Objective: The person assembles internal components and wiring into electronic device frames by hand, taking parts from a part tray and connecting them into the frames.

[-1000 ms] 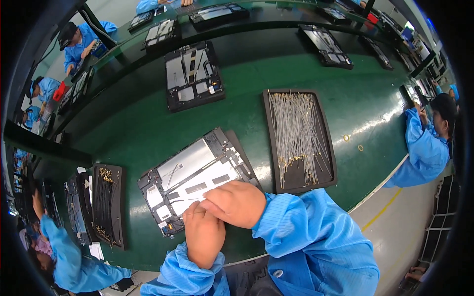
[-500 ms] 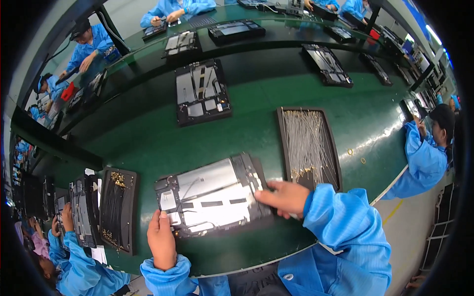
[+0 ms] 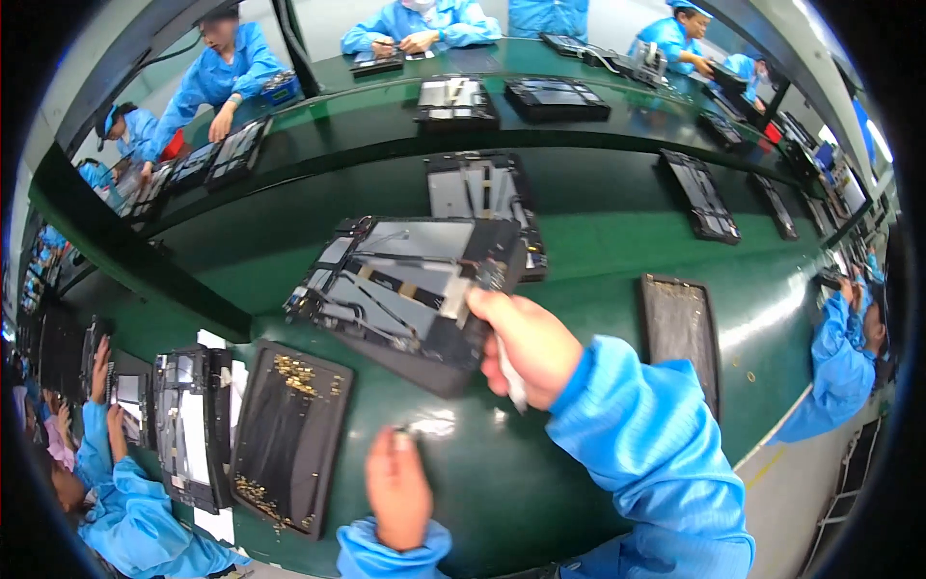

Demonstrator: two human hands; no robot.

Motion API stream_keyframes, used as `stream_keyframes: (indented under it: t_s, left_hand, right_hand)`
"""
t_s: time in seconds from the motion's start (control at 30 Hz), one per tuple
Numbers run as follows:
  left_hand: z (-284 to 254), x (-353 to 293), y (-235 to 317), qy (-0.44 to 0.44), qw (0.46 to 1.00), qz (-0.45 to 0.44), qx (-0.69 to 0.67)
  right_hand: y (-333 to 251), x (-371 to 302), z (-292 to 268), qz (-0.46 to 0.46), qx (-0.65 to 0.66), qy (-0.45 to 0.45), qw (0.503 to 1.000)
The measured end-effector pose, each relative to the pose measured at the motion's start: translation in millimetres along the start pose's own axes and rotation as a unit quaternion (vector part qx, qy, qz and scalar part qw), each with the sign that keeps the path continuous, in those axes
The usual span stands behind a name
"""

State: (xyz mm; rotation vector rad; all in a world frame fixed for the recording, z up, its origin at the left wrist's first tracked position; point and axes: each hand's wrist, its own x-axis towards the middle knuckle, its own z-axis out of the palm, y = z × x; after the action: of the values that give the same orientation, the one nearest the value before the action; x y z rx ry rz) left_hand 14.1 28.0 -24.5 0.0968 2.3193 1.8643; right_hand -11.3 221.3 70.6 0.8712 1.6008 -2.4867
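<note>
Tablet-like device (image 3: pixel 397 278), edge in closed grip of right hand (image 3: pixel 532 345), white stick (image 3: pixel 510 376) too; left hand (image 3: pixel 398 490), blurred, grip unclear.

Left hand (image 3: pixel 397 487), below the held device (image 3: pixel 400 280), is motion-blurred, fingertip detail unclear; second device (image 3: pixel 473 188), beyond the held device, is partly hidden.

From head height, a near, wide fisheye faces forward and down over the green table (image 3: pixel 521 482).

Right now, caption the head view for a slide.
Right hand grips an opened tablet over a green workbench; blurred left hand beside a tray of black cables.
</note>
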Motion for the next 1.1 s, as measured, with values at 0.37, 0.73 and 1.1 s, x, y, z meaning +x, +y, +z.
stream_keyframes:
  t_s: [0.37,0.73,1.1]
  left_hand:
    - [-4,13,7,-0.062,0.965,0.155,0.2]
    - [-2,18,7,-0.07,0.964,0.15,0.21]
    - [-2,11,8,-0.062,0.967,0.157,0.192]
  right_hand:
    - [35,75,-11,0.024,0.105,0.197,0.975]
    - [15,154,-39,-0.04,0.302,0.275,0.912]
    - [7,131,-30,0.029,0.19,0.247,0.95]
